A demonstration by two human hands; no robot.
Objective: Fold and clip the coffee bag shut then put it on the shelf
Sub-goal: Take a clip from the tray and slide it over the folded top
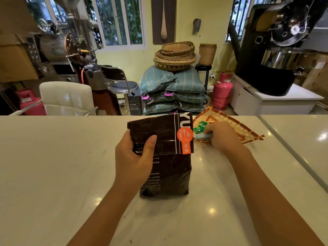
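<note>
A dark brown coffee bag (170, 174) with an orange label stands upright on the white counter (53, 166). Its top is folded over toward me. My left hand (134, 157) grips the folded flap, thumb on the front. To the right of the bag, my right hand (221, 135) rests over a pale blue clip (201, 136) at the edge of a woven tray (248, 134), fingers closed around it. Most of the clip is hidden under the fingers.
Green candy wrappers (200, 127) lie in the woven tray. Beyond the counter stand a white chair (65, 98), a bar stool (122, 86), stacked blue sacks (174, 91) with baskets, pink gas cylinders (221, 91) and roasting machines on both sides.
</note>
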